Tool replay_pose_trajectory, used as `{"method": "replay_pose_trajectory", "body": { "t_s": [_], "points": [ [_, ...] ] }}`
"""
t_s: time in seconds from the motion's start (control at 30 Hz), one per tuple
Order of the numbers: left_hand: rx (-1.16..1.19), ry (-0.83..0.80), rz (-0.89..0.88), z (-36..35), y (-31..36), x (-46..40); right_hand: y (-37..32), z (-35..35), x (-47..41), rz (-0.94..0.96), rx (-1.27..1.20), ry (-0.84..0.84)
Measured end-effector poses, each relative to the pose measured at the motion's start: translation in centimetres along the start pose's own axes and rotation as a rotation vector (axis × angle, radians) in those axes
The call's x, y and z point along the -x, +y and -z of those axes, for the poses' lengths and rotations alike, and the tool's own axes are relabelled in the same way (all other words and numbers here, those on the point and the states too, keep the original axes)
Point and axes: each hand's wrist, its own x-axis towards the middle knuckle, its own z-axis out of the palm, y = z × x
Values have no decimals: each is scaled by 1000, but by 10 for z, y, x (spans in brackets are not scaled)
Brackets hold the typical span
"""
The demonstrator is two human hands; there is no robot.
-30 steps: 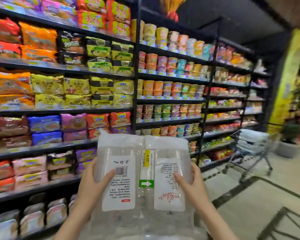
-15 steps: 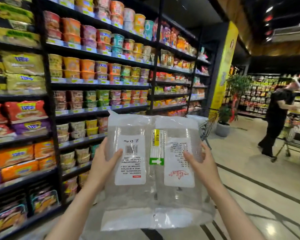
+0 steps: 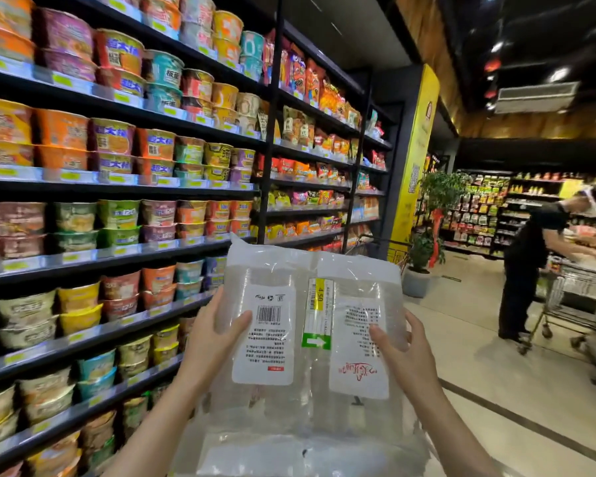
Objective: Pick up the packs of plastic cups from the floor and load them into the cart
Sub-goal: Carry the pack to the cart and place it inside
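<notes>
You hold the pack of plastic cups [image 3: 310,325] upright in front of you, raised clear of the floor [image 3: 489,383], between both hands. Your left hand [image 3: 217,333] grasps the pack's left edge, with the thumb laid across the front beside the white barcode label [image 3: 264,333]. Your right hand [image 3: 398,346] grasps the right edge, with the thumb pressed on the second white label [image 3: 358,346]. A yellow and green price strip [image 3: 317,313] runs down the middle of the pack, between your two thumbs. The pack's lower edge lies between your forearms. Shelves [image 3: 117,187] of instant noodle bowls stand along your left side. To your right, well apart from the pack, another person [image 3: 530,270] in dark clothes bends over a shopping cart [image 3: 578,297]
</notes>
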Motion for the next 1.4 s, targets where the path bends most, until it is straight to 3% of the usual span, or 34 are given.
{"method": "replay_pose_trajectory", "body": {
  "t_s": [0.33,0.83,1.4],
  "points": [
    [-8,-15,49,-155,-108,-214,89,-27,-242,-53,-17,72],
    [23,-63,46,-406,-263,-583,217,-54,-676,-47,-28,142],
    [60,-230,86,-684,-483,-965,412,-104,-1126,-177,38,234]
  ]
}}
